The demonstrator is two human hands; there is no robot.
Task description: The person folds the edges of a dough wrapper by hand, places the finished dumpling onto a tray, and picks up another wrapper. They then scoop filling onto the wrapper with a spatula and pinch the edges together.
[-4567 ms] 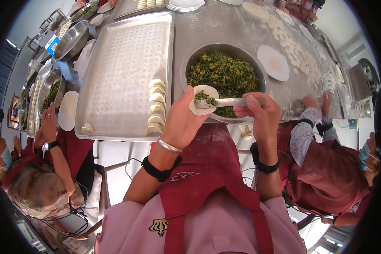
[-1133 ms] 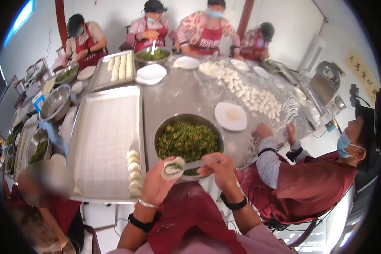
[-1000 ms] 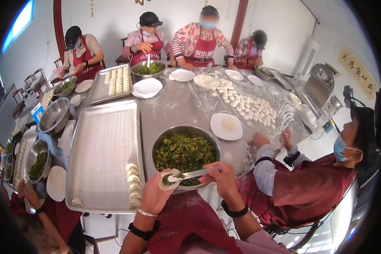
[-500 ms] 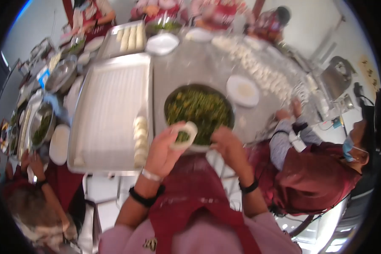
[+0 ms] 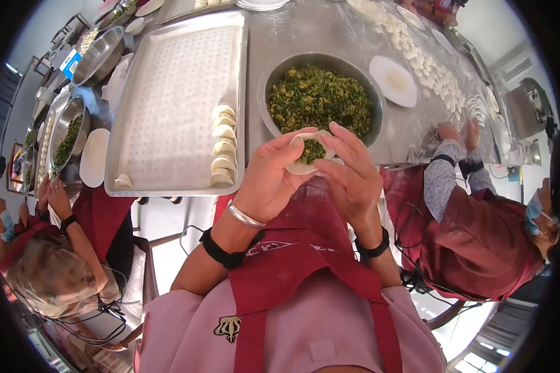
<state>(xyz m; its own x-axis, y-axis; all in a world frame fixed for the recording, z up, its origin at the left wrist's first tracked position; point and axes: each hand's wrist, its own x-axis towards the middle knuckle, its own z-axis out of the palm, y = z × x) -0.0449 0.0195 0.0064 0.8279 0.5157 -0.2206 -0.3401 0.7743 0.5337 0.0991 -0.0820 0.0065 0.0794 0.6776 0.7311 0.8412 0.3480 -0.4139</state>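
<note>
Between my hands is a round dumpling wrapper (image 5: 300, 168) with a mound of green and yellow chopped filling (image 5: 312, 151) at its middle. My left hand (image 5: 270, 180) grips the wrapper's left side, thumb over its edge. On the right side, my right hand (image 5: 353, 177) has its thumb and fingers closed on the rim. Just beyond my hands stands a steel bowl (image 5: 269, 112) of the same filling. To the left, a row of folded dumplings (image 5: 223, 147) lies along the right side of a large metal tray (image 5: 242, 81), and one more dumpling (image 5: 123, 181) sits in its near left corner.
A white plate (image 5: 393, 81) lies right of the bowl. Many small dough pieces (image 5: 426, 62) are spread on the floured table (image 5: 317, 31). A co-worker in a maroon apron (image 5: 479, 242) sits at right, another person (image 5: 62, 261) at left, near more bowls (image 5: 99, 56).
My right hand has come from the bowl's near edge to the wrapper and now holds its right side. The view has tilted down, so the people across the table are mostly out of view.
</note>
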